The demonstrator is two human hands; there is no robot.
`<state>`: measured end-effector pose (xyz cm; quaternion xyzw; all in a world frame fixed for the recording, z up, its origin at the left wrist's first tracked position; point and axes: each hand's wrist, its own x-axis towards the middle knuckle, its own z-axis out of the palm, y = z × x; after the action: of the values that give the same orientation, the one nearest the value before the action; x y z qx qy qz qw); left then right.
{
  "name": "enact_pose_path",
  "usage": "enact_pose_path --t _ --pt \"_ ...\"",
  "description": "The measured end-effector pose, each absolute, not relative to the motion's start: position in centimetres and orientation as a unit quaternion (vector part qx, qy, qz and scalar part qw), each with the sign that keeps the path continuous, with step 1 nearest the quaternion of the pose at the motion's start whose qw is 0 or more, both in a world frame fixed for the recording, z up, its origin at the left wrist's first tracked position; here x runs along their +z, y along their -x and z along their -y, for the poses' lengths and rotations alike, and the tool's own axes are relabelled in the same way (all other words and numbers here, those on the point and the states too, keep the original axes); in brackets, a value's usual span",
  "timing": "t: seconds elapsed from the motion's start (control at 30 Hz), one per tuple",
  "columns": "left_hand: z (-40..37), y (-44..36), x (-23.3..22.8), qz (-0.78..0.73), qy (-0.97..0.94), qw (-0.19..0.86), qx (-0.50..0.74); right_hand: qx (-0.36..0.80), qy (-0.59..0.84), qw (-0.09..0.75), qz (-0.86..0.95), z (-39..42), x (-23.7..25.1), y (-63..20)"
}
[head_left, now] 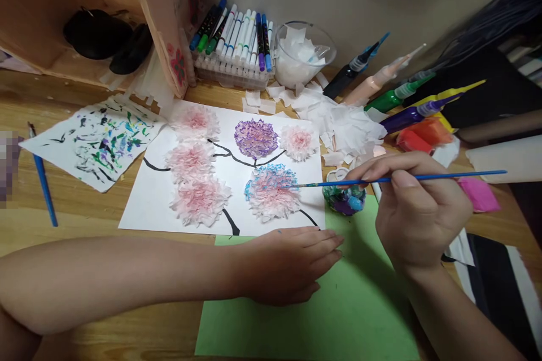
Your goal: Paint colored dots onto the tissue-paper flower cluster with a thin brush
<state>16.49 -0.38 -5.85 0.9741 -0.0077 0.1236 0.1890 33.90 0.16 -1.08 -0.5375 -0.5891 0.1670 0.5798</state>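
My right hand (pixel 423 208) grips a thin blue paintbrush (pixel 406 179) in a pen hold. The brush tip touches a pink tissue-paper flower (pixel 275 200) whose upper left edge is painted blue. My left hand (pixel 292 265) lies flat, fingers stretched out, along the lower edge of the white paper sheet (pixel 241 208) and over a green sheet (pixel 305 330). Several pink flowers and a purple-edged flower (pixel 256 138) sit on the white sheet, with black painted branches between them. A small palette (pixel 345 203) with green, blue and purple paint stands just left of my right hand.
A second paintbrush (pixel 44 189) and a paint-smeared tissue (pixel 104 141) lie at left. Behind the sheet are markers (pixel 237 39), a glass bowl (pixel 296 70) of paper pieces, loose white tissue squares (pixel 347 121) and several paint bottles (pixel 392 98). A decorated wooden box (pixel 161 17) stands back left.
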Motion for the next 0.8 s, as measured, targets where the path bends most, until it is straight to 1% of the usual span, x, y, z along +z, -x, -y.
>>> enact_pose_path --t 0.07,0.2,0.27,0.43,0.6,0.73,0.8 --pt "0.39 -16.51 -5.92 0.007 -0.974 0.190 0.124 0.172 0.537 0.577 0.591 -0.05 -1.06 -33.80" --pt "0.44 -16.58 -6.06 0.008 -0.973 0.191 0.131 0.175 0.547 0.540 0.615 0.28 -1.01 -33.52" --pt "0.45 -16.56 -6.04 0.008 -0.974 0.186 0.129 0.157 0.546 0.545 0.617 0.29 -0.97 -33.53" --pt "0.35 -16.47 -5.79 0.007 -0.978 0.178 0.111 0.124 0.511 0.590 0.613 0.00 -0.90 -33.55" --pt "0.36 -16.42 -5.85 0.009 -0.972 0.202 0.117 0.117 0.511 0.558 0.643 0.10 -0.95 -33.12" --pt "0.39 -16.42 -5.89 0.007 -0.971 0.212 0.114 0.079 0.483 0.580 0.651 0.47 -0.59 -33.35" --pt "0.38 -16.45 -5.85 0.007 -0.970 0.216 0.111 0.105 0.503 0.554 0.655 0.74 -0.35 -33.49"
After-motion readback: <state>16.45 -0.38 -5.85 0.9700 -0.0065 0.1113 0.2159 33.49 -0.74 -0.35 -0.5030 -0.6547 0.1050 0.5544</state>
